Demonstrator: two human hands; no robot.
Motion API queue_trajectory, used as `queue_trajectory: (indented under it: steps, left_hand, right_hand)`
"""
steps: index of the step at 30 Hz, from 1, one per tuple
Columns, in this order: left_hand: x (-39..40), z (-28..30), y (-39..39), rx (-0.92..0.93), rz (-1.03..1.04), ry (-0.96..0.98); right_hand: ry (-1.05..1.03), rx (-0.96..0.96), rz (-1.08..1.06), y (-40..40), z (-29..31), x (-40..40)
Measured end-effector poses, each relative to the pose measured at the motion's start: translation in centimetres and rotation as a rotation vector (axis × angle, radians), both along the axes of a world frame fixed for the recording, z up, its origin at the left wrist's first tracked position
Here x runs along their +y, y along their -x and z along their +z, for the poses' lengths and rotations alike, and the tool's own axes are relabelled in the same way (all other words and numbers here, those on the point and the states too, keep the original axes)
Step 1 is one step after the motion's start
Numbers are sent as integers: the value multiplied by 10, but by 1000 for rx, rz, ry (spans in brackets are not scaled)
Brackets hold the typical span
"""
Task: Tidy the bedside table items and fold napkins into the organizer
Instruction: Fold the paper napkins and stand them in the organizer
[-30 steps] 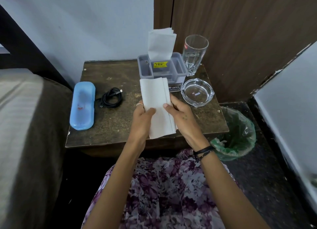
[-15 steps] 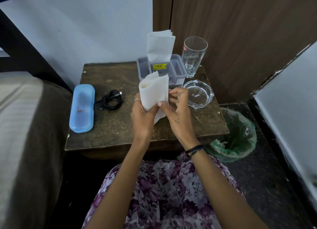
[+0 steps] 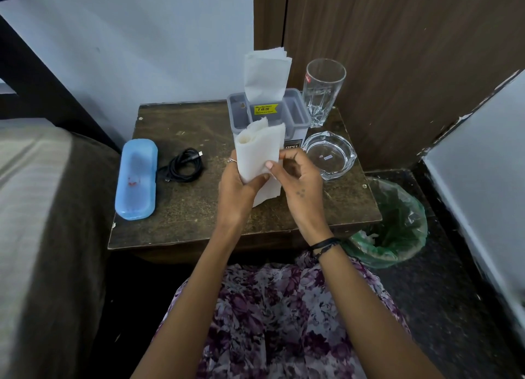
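We hold the napkin (image 3: 257, 154) upright above the bedside table (image 3: 181, 208), our left hand (image 3: 237, 192) gripping its lower part and our right hand (image 3: 298, 180) pinching its near edge. The organizer (image 3: 295, 117) lies just behind it, nearer our right hand. A second ago the napkin was a long flat strip; now it is doubled over into a loop.

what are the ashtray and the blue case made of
The ashtray looks like clear glass: the tabletop shows through it and its thick edges glint. The blue case looks like matte, slightly translucent plastic with soft rounded corners, though that is only a guess.
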State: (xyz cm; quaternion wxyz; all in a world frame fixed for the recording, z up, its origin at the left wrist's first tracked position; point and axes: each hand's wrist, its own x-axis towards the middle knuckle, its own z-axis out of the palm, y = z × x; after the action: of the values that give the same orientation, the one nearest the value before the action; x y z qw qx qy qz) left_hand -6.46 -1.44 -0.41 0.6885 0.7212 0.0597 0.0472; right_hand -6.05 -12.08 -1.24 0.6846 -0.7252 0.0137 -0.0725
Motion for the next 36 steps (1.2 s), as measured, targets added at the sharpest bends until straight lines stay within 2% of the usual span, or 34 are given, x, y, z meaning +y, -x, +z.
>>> queue_trajectory:
  steps: [6,16,23,27,33,36]
  left_hand:
    - [2,0,-3,16,-25,-14]
    - [-2,4,-9,26,-68,-73]
    - [-2,19,-9,97,-107,-46]
    - [-1,24,-7,161,-121,-47]
    - [0,24,-9,202,-158,-117]
    - [5,22,-6,145,-137,-55]
  right_hand:
    - [-3,-25,-5,0,7,-8]
    - [153,-104,-56,1,9,-7]
    - [81,-57,-5,2,6,-13]
    - [-114,-8,121,1,4,-20]
    - [-143,14,91,0,7,-25]
    - [-139,6,84,0,10,-24]
